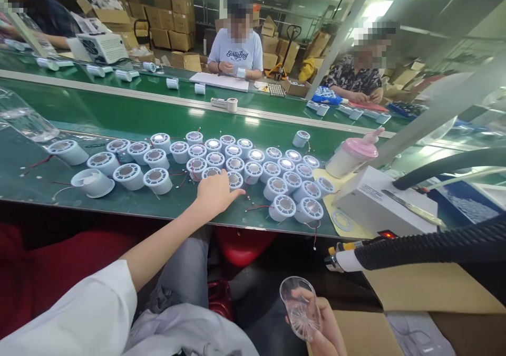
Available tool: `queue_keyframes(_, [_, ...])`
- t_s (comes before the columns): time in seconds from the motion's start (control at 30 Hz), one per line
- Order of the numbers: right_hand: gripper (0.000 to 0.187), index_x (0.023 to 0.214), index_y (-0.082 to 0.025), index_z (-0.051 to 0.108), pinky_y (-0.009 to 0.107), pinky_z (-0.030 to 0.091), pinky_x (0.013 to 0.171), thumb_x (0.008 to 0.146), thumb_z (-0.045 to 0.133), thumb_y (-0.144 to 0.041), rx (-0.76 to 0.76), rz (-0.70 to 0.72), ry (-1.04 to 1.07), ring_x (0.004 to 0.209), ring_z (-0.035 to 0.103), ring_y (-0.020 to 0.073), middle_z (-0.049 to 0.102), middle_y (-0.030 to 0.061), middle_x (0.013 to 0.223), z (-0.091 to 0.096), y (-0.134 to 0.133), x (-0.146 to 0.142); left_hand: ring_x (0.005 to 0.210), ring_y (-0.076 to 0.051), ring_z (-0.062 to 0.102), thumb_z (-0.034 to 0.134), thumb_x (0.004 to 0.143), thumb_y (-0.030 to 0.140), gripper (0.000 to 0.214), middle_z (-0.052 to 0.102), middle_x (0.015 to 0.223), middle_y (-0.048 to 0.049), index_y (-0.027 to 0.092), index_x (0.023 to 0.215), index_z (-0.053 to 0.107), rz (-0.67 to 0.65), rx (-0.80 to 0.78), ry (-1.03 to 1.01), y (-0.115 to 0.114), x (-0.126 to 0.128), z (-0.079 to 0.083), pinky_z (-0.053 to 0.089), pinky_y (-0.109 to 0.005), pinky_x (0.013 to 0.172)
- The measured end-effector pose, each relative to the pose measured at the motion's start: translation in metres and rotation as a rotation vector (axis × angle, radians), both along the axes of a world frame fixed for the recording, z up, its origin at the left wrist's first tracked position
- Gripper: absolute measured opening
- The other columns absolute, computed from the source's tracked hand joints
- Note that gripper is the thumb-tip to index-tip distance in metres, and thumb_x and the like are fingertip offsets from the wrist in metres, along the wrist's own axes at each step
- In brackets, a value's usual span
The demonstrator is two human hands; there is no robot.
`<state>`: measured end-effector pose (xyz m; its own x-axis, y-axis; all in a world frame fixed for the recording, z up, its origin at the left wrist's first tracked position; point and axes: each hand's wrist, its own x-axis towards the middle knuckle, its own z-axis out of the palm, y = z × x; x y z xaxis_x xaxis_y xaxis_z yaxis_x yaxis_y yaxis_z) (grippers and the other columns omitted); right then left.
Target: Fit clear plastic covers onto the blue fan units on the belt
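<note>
My left hand (pixel 216 191) reaches out over the green work surface (pixel 118 118). Its fingers are curled around one of the white round lamp housings (pixel 235 180) at the front of a large cluster. Several of these housings (pixel 253 163) stand close together, each with a shiny disc on top and thin red wires trailing. My right hand (pixel 330 329) is low by my lap and holds a clear plastic lens cover (pixel 300 308) between its fingers.
A white box-shaped device (pixel 379 203) and a pink-capped bottle (pixel 351 155) stand to the right, with black hoses (pixel 435 248) across them. A cardboard box (pixel 427 298) sits at the lower right. Three people work across the belt, with stacked cartons behind.
</note>
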<state>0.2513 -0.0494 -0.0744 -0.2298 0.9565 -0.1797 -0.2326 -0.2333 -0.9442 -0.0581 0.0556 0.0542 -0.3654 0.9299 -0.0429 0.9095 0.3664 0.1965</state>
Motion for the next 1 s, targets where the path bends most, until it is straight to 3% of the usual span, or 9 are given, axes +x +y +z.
queue_keyframes(0.13, [0.03, 0.087, -0.025, 0.062, 0.044, 0.054, 0.085, 0.074, 0.068, -0.052, 0.011, 0.039, -0.015, 0.096, 0.066, 0.0264, 0.064, 0.007, 0.109, 0.0, 0.001, -0.002, 0.097, -0.042, 0.064, 0.059, 0.08, 0.055, 0.059, 0.067, 0.096, -0.0269, 0.005, 0.111, 0.055, -0.034, -0.005, -0.03, 0.014, 0.004, -0.002, 0.046, -0.042, 0.077])
queue_keyframes(0.27, [0.033, 0.08, -0.024, 0.061, 0.042, 0.054, 0.085, 0.073, 0.066, -0.056, 0.015, 0.079, 0.013, 0.099, 0.064, 0.0268, 0.063, 0.0094, 0.117, 0.001, 0.0, -0.006, 0.087, -0.034, 0.065, 0.057, 0.08, 0.046, 0.044, 0.067, 0.09, -0.0155, 0.013, 0.109, 0.049, -0.14, -0.003, -0.16, -0.006, 0.006, -0.005, 0.046, -0.037, 0.072])
queue_keyframes(0.37, [0.041, 0.078, -0.021, 0.065, 0.041, 0.054, 0.084, 0.077, 0.059, -0.061, 0.054, 0.156, -0.026, 0.098, 0.063, 0.0278, 0.064, 0.0131, 0.117, 0.008, 0.002, -0.01, 0.071, -0.021, 0.061, 0.059, 0.073, 0.036, 0.041, 0.062, 0.081, -0.0024, 0.021, 0.106, 0.04, -0.261, 0.006, -0.789, -0.036, 0.008, -0.016, 0.045, -0.03, 0.065])
queue_keyframes(0.47, [0.037, 0.095, -0.021, 0.068, 0.038, 0.056, 0.079, 0.085, 0.054, -0.054, 0.281, 0.253, -0.238, 0.094, 0.064, 0.0267, 0.064, 0.013, 0.109, 0.024, 0.008, -0.014, 0.06, -0.015, 0.055, 0.058, 0.061, 0.032, 0.044, 0.058, 0.077, 0.001, 0.022, 0.099, 0.038, -0.237, -0.2, -1.561, -0.06, 0.017, -0.035, 0.042, -0.026, 0.056])
queue_keyframes(0.6, [0.042, 0.127, -0.024, 0.058, 0.036, 0.054, 0.088, 0.086, 0.06, -0.03, 0.774, 0.274, -0.653, 0.108, 0.06, 0.0261, 0.054, 0.0133, 0.121, 0.053, 0.02, -0.023, 0.062, -0.015, 0.053, 0.057, 0.059, 0.036, 0.041, 0.06, 0.077, -0.0032, 0.016, 0.094, 0.053, -0.149, -0.478, -1.875, -0.071, 0.034, -0.056, 0.04, -0.026, 0.053])
queue_keyframes(0.7, [0.051, 0.135, -0.025, 0.052, 0.043, 0.054, 0.09, 0.085, 0.059, -0.024, 0.995, 0.239, -0.916, 0.112, 0.055, 0.03, 0.048, 0.0155, 0.128, 0.068, 0.027, -0.034, 0.065, -0.016, 0.053, 0.059, 0.064, 0.044, 0.041, 0.061, 0.082, -0.0058, 0.015, 0.093, 0.058, -0.286, -0.609, -1.854, -0.069, 0.044, -0.059, 0.04, -0.027, 0.055])
queue_keyframes(0.77, [0.05, 0.133, -0.026, 0.055, 0.047, 0.055, 0.084, 0.083, 0.059, -0.021, 1.062, 0.207, -1.086, 0.108, 0.053, 0.033, 0.046, 0.0165, 0.133, 0.072, 0.031, -0.04, 0.064, -0.016, 0.052, 0.058, 0.071, 0.052, 0.041, 0.061, 0.083, -0.0061, 0.015, 0.09, 0.059, -0.435, -0.657, -1.684, -0.066, 0.048, -0.056, 0.038, -0.027, 0.056])
queue_keyframes(0.93, [0.033, 0.107, -0.024, 0.069, 0.05, 0.055, 0.078, 0.078, 0.062, -0.01, 1.015, 0.251, -1.234, 0.104, 0.052, 0.0344, 0.047, 0.0149, 0.139, 0.07, 0.039, -0.047, 0.08, -0.018, 0.055, 0.051, 0.088, 0.04, 0.026, 0.06, 0.089, -0.0038, 0.019, 0.09, 0.066, -0.724, -0.355, -0.926, -0.068, 0.054, -0.044, 0.042, -0.029, 0.076])
queue_keyframes(1.0, [0.02, 0.089, -0.023, 0.07, 0.048, 0.055, 0.081, 0.075, 0.066, -0.009, 0.916, 0.34, -1.153, 0.107, 0.053, 0.0327, 0.052, 0.0126, 0.133, 0.068, 0.039, -0.046, 0.087, -0.019, 0.057, 0.054, 0.088, 0.037, 0.023, 0.061, 0.096, -0.0044, 0.021, 0.096, 0.068, -0.768, -0.251, -0.794, -0.07, 0.054, -0.041, 0.043, -0.031, 0.082])
